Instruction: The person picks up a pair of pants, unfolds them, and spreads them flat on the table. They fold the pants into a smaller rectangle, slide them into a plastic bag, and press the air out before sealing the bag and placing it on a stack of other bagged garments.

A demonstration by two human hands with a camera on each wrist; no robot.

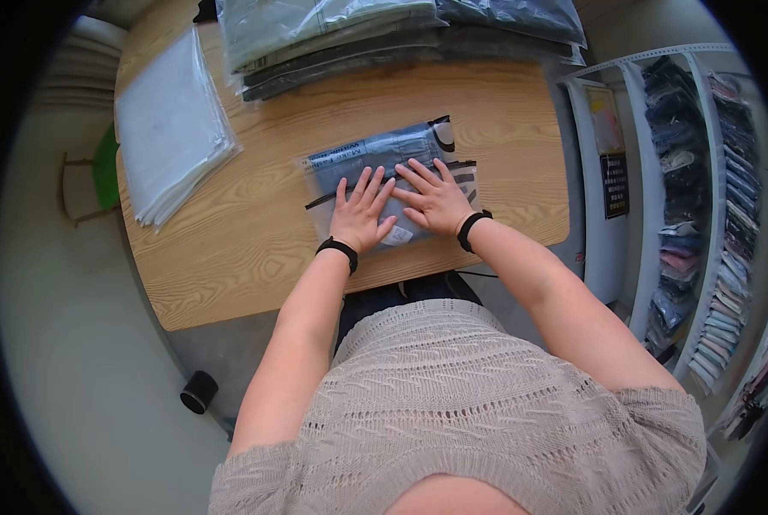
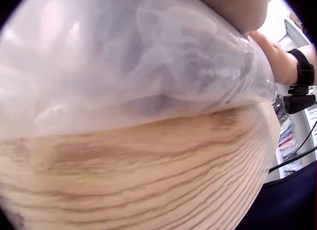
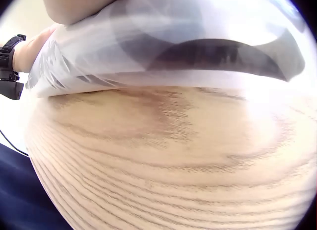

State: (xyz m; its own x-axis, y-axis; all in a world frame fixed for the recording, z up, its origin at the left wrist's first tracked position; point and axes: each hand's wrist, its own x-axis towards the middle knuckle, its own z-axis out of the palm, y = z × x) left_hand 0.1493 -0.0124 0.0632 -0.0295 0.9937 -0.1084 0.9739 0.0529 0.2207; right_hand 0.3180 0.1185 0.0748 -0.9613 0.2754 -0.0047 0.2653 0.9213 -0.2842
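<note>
A frosted plastic bag (image 2: 148, 67) with folded blue denim (image 1: 380, 153) inside lies on the wooden table in front of the person. Black printing marks it, and a dark strip crosses it at mid-height. Fingers spread, the left hand (image 1: 362, 215) rests palm down on the bag's left half. Beside it the right hand (image 1: 437, 202) lies flat on the right half, its fingers pointing away from the body. A small white label (image 1: 397, 235) shows through the bag near the two thumbs. In the right wrist view, the bag's near edge (image 3: 198, 76) shows large dark print.
Bagged garments (image 1: 341, 43) are stacked along the table's far side. A pile of flat frosted bags (image 1: 174, 129) lies at the left. Shelves (image 1: 701, 206) of folded clothes stand to the right, and the wooden table (image 1: 255, 232) has its near edge close to the person's waist.
</note>
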